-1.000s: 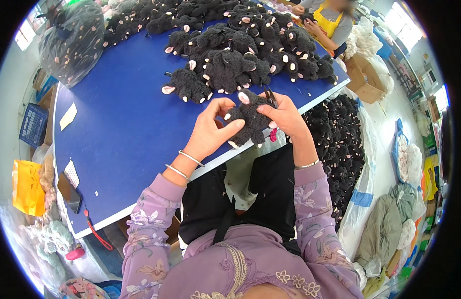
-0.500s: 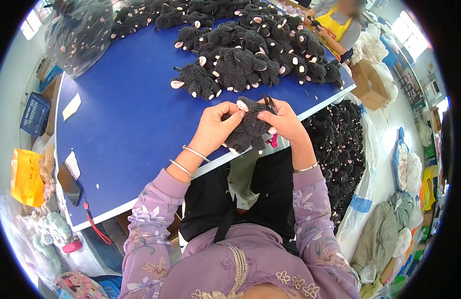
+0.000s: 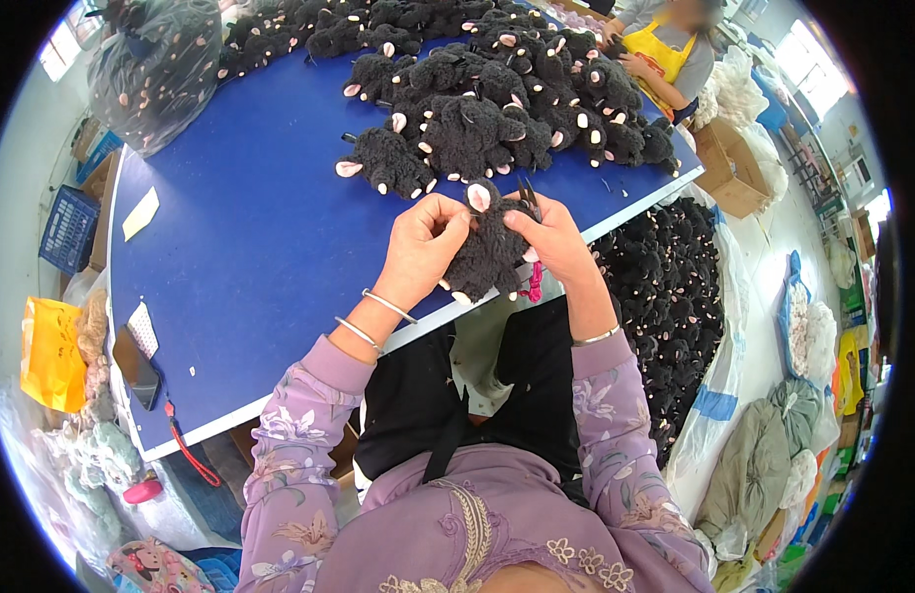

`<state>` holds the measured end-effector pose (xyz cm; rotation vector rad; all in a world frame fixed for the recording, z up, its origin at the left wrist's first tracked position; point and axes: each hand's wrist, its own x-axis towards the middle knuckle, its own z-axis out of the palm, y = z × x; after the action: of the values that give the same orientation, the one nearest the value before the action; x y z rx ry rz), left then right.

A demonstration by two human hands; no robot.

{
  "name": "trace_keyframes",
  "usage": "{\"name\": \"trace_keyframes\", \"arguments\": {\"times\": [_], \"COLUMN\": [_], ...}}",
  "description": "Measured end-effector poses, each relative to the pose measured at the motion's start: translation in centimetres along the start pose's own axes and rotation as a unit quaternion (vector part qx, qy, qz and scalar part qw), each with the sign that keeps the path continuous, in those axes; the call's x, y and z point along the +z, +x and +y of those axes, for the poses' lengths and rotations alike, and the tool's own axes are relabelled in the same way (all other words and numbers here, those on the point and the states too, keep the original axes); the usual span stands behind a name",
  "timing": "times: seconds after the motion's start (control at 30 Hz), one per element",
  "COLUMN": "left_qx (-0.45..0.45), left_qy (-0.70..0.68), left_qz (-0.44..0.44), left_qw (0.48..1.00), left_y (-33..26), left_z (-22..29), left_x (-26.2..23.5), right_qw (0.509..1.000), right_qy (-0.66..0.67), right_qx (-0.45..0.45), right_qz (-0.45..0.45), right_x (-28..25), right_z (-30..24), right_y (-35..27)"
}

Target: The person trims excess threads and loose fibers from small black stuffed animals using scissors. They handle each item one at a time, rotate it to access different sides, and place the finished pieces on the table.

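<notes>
Left hand is curled tight around the dark plush toy, fingers pinching its fuzzy left side, and the right hand grips the other side, thumb and fingers closed on it. The toy sits between both hands, lifted just above the near edge of the blue tabletop, one pale pink ear poking up at its top. Something thin and dark sticks up from the right hand, maybe small scissors, though it is too small to be sure. A bit of pink hangs just below the toy by the right palm. Silver bangles ring the left wrist, and lilac flowered sleeves cover both forearms. Just beyond the hands, a single black plush lies on the blue surface, and behind it a big heap of the same dark toys with pink ears and paws spreads across the far side. Off the right edge of the tabletop, a clear bag full of black plush stands on the floor. At far left, a clear sack of more toys rests near the corner. Across the tabletop, another person in a yellow apron is at work.
</notes>
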<state>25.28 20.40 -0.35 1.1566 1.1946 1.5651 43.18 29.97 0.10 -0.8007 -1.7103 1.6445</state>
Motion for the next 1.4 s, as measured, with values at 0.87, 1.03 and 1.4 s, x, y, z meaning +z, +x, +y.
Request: {"name": "trace_keyframes", "arguments": {"times": [0.87,1.03,1.4], "left_qx": [0.077,0.067,0.055], "left_qy": [0.234,0.236,0.235], "left_qz": [0.066,0.057,0.053], "left_qw": [0.967,0.968,0.969], "left_y": [0.4,0.3,0.2], "left_z": [-0.3,-0.1,0.6], "left_x": [0.3,0.5,0.4], "right_qw": [0.739,0.723,0.727], "right_qy": [-0.658,-0.676,-0.673], "right_qx": [-0.121,-0.119,-0.094], "right_qz": [-0.076,-0.073,-0.100], "right_x": [3.4,3.3,3.3], "right_z": [-8.7,-8.1,-8.9], "right_y": [-1.6,-0.9,-0.6]}}
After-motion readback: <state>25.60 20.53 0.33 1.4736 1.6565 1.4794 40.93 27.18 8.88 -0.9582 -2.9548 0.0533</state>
